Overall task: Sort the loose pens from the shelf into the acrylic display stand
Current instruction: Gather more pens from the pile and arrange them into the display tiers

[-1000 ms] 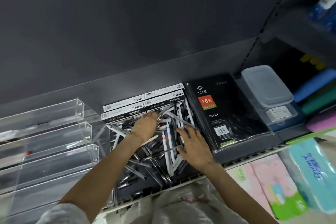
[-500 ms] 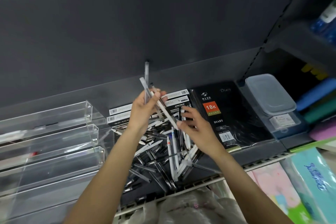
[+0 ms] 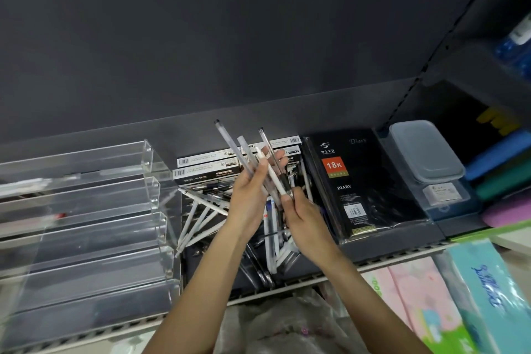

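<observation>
**Both hands on a bunch of pens above the pile**

At the far left, the clear acrylic stand [image 3: 86, 210] sits on the dark shelf [image 3: 396, 241], its stepped troughs running sideways; something small and red shows in one of the upper troughs, too blurred to name. Just to the right of the stand lies the heap of loose pens [image 3: 201, 218], white and clear barrels crossing one another, with flat pen boxes [image 3: 207, 165] lined up behind the heap.

Above the heap, the left hand [image 3: 250, 198] is curled round a bunch of pens [image 3: 244, 152], which fan upward and to the left from its fingers. The right hand [image 3: 304, 221] pinches the lower end of that same bunch with its fingertips, close against the left hand.

Further right a black diary [image 3: 359, 181] in plastic wrap lies flat, then a clear lidded box [image 3: 425, 152]. Tissue packs [image 3: 474, 296] sit on the level below, at the lower right.
</observation>
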Available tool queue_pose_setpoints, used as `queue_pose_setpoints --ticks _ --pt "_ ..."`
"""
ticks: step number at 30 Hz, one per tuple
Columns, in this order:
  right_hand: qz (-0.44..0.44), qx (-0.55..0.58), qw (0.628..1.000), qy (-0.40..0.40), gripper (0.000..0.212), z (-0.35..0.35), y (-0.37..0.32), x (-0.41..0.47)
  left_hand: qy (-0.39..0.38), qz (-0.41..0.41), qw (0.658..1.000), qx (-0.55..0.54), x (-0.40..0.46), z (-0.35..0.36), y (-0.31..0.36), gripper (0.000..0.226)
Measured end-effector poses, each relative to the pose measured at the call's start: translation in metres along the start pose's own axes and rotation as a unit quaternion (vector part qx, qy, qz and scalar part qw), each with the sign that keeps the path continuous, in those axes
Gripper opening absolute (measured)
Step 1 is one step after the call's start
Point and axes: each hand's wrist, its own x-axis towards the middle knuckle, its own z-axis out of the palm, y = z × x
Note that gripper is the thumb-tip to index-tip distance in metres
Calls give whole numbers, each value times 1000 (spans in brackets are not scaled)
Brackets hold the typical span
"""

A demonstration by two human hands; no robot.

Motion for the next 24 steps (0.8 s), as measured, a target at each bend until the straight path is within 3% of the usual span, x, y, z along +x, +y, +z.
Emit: queue_pose_setpoints --ticks 6,9,12,17,24 --pt "8 -56 998 -27 33 4 -2 -12 -5 -37 999 17 -22 -8 -12 26" --pt "-14 -46 998 -35 28 1 1 -20 -6 -34 999 -9 -27 -13 -7 24" --pt "-49 -7 999 17 21 -3 1 -31 -18 -30 999 -28 -31 -14 0 23" --pt "-76 61 988 119 14 -31 -9 -25 -78 -86 993 37 -43 -17 7 24" --pt "-43 2 997 -57 26 -68 -36 22 -166 -168 966 108 -60 -20 -2 27"
